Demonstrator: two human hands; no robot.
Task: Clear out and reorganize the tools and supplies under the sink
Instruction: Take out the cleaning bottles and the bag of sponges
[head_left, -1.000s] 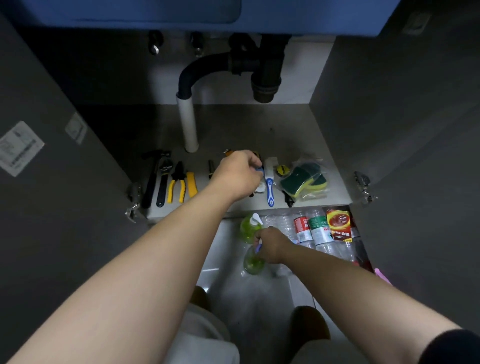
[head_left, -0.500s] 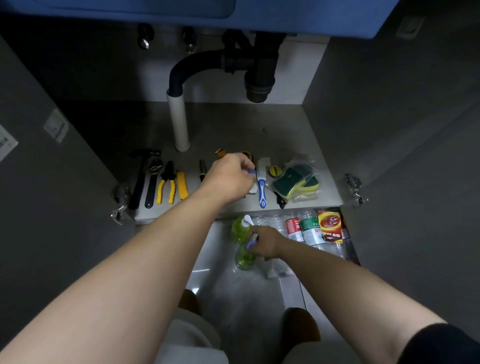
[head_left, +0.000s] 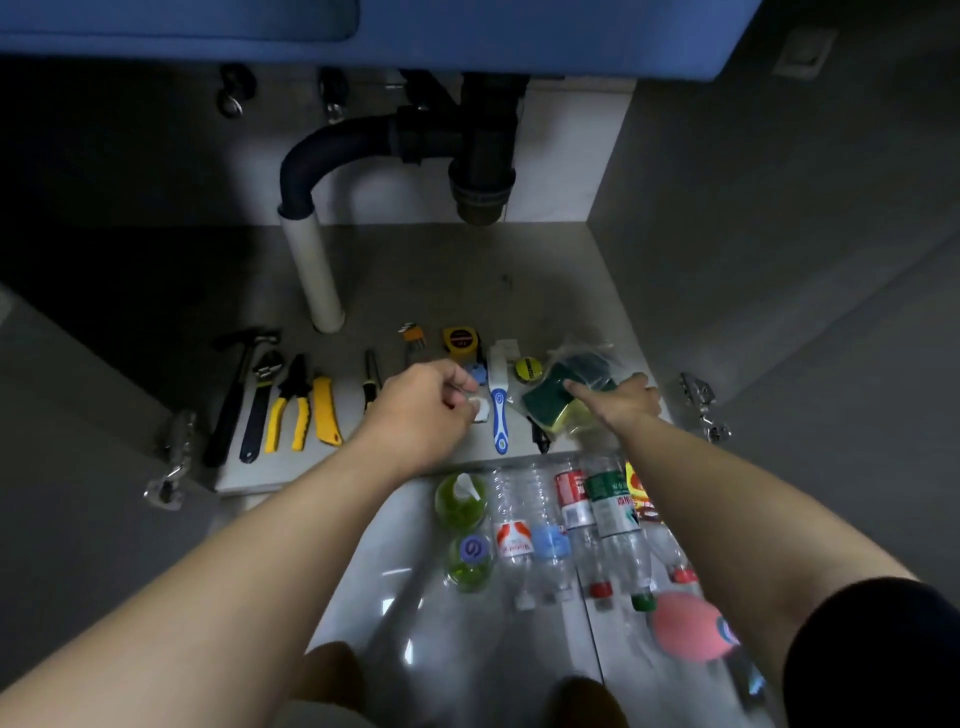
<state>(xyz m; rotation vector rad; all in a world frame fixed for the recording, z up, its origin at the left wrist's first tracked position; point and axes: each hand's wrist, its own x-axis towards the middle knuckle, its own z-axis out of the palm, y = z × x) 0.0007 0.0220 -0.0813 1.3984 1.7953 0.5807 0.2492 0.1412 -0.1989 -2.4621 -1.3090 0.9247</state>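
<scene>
Cabinet floor (head_left: 467, 280), right hand (head_left: 626, 405) touching bagged sponges (head_left: 576, 382), left hand (head_left: 423, 410) beside brush (head_left: 498, 415)

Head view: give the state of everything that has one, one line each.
Left hand, fingers curled by a small white piece; grip unclear.
Right hand, resting on the clear bag of green-yellow sponges.
Clear plastic bottles, lying down, capped.
Yellow tape measure, retracted.
Yellow-handled pliers, lying flat, shut.

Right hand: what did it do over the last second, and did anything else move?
The right hand let go of the green bottle with bluish cap on the floor and moved up into the cabinet, touching the bagged green-and-yellow sponges. The left hand stayed curled beside the blue-and-white brush; tools unmoved.
</scene>
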